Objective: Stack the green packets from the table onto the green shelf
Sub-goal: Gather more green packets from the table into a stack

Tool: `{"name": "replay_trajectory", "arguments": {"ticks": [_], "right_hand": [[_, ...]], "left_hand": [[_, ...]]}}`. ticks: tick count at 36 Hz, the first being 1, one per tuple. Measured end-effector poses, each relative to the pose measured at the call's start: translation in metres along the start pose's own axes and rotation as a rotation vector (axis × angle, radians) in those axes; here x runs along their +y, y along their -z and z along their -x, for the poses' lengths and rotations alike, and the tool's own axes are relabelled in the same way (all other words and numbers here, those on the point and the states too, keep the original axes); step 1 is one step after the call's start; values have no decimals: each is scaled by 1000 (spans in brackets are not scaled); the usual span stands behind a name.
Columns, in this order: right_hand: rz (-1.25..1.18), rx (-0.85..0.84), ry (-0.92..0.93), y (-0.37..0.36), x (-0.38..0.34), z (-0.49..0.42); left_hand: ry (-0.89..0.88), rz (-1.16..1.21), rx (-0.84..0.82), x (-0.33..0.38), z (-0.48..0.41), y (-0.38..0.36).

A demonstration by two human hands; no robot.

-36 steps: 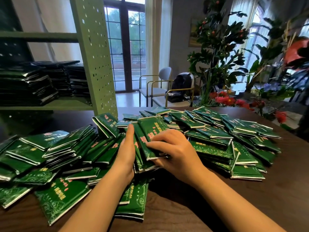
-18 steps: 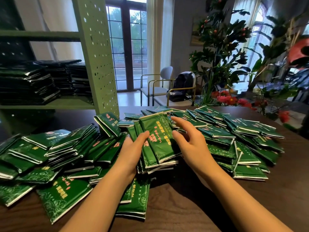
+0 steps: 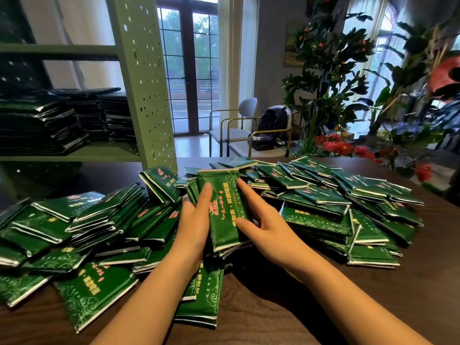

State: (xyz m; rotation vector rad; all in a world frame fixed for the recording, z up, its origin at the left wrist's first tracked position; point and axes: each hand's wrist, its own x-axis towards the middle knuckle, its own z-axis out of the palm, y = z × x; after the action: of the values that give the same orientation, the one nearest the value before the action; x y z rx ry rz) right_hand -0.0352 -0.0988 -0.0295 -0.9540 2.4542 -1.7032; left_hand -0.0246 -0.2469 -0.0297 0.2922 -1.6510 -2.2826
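Note:
Several green packets with gold and red print lie heaped across the dark wooden table (image 3: 273, 310). A small bundle of green packets (image 3: 224, 207) stands tilted up at the middle of the heap. My left hand (image 3: 193, 227) holds its left side, thumb on the front face. My right hand (image 3: 261, 220) holds its right side, with thumb and a finger on the front. The green shelf (image 3: 109, 153) stands at the back left and carries stacks of packets (image 3: 42, 125).
A perforated green upright (image 3: 146, 95) of the shelf rises just behind the heap. More packets spread to the left (image 3: 74, 235) and right (image 3: 348, 210). Chairs (image 3: 239, 130) with a dark bag and leafy plants with red flowers (image 3: 336, 115) stand beyond the table.
Both hands have drawn a bundle of packets together and raised it more upright. The right hand has moved from the far edge onto the bundle's right side.

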Motion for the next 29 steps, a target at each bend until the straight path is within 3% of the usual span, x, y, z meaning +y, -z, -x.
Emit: {"name": "replay_trajectory", "arguments": {"ticks": [6, 11, 20, 23, 29], "right_hand": [[68, -62, 54, 2, 2, 0], [-3, -64, 25, 14, 1, -1], [578, 207, 124, 49, 7, -7], [848, 255, 43, 67, 10, -7], [1138, 132, -412, 97, 16, -2]], "left_hand": [[31, -70, -141, 9, 8, -2], [60, -72, -119, 6, 5, -1], [73, -27, -98, 9, 6, -2], [77, -17, -100, 10, 7, -2], [79, -25, -119, 10, 8, -1]]}}
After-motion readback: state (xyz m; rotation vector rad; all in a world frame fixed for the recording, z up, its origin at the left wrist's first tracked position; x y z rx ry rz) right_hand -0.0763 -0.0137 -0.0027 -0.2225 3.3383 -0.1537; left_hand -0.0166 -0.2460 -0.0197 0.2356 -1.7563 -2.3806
